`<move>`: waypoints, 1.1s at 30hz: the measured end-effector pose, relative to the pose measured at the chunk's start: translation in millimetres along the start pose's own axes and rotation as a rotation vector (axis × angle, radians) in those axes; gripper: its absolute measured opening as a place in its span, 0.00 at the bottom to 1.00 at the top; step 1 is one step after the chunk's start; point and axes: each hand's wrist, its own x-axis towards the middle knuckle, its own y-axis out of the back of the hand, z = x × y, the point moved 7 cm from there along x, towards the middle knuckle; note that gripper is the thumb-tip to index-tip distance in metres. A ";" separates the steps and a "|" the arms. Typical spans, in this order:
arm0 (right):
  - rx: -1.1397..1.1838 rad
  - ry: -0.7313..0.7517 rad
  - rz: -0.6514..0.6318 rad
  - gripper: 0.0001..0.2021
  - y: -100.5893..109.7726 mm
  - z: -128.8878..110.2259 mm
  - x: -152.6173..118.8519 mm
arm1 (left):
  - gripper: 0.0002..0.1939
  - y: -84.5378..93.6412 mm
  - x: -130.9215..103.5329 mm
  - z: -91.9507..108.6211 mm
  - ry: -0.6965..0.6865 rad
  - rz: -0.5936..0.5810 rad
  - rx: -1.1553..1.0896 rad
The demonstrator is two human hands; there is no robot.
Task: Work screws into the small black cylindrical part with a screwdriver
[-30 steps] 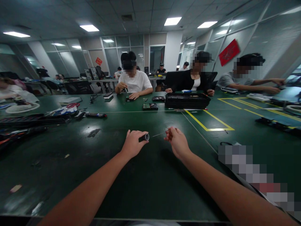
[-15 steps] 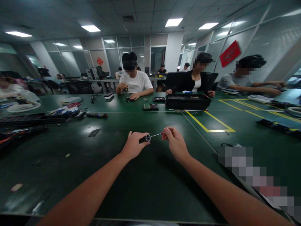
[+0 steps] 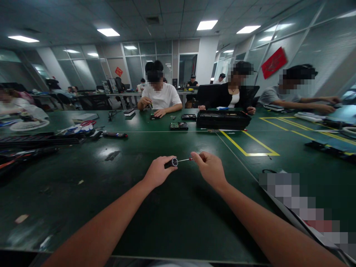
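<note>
Over the near middle of the table, my left hand (image 3: 156,171) is closed around a short black cylinder (image 3: 174,162) with a silver rim at its end. That rimmed end faces toward me and to the right. My right hand (image 3: 211,169) is closed on a thin screwdriver (image 3: 184,160) with a metal shaft and a small red part by my fingertips. The shaft's tip meets the rimmed end of the cylinder; how deep it reaches cannot be seen. My right fingers hide most of the screwdriver's handle.
Across the green table (image 3: 155,230) sit co-workers with circuit boards (image 3: 178,126) and a black open case (image 3: 224,119). To the left lie a dark pen-like tool (image 3: 115,135), red-handled scissors (image 3: 88,122) and black strips (image 3: 39,139). A partly blurred bag-like item (image 3: 292,215) lies at right.
My right hand has shifted slightly right and turned, and the red part of the screwdriver now shows more clearly. My left hand and the cylinder stay almost in place.
</note>
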 end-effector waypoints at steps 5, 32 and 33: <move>0.168 0.179 -0.184 0.09 -10.6 -13.3 -4.2 | 0.20 1.5 0.0 -1.9 -0.005 0.011 0.031; 0.033 0.209 -0.262 0.19 -13.4 -23.1 -9.2 | 0.20 1.8 -0.6 -0.8 -0.014 -0.004 0.074; 0.040 0.199 -0.262 0.19 -13.3 -22.1 -8.8 | 0.21 2.0 -0.6 -1.0 -0.015 0.000 0.073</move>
